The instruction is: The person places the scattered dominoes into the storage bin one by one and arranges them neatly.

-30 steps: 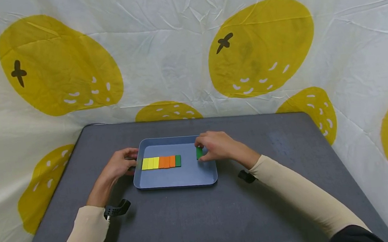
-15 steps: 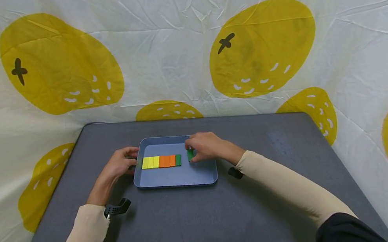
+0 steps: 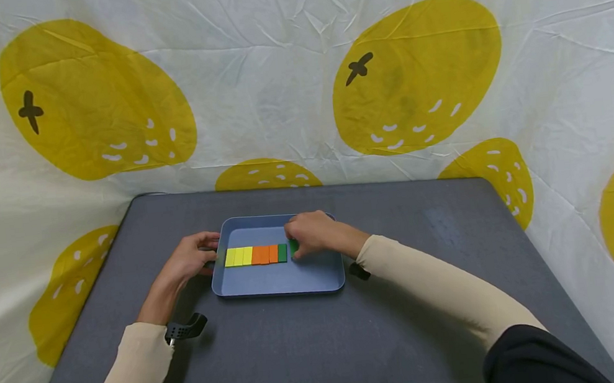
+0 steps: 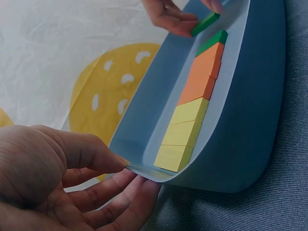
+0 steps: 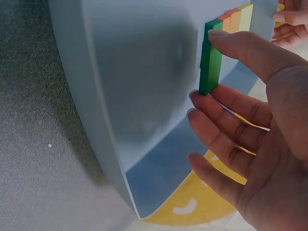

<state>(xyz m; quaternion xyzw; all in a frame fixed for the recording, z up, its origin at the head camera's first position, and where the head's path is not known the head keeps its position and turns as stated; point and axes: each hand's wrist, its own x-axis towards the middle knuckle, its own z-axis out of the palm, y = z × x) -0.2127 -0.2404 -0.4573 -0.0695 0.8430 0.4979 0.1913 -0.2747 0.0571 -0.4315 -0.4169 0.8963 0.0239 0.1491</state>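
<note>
A blue tray holds a row of flat blocks: yellow blocks at the left, orange blocks in the middle and a green block at the right end. Between thumb and fingers my right hand pinches another green block by its two ends, just right of the row. A narrow gap separates it from the row in the left wrist view. My left hand grips the tray's left rim, thumb on the edge and fingers outside, below it.
The tray stands on a grey table. Behind rises a white cloth printed with yellow fruit shapes. A dark band is around the left wrist.
My right hand has moved left across the tray with the green block, bringing it close to the row's right end. The left hand and the row have stayed put.
</note>
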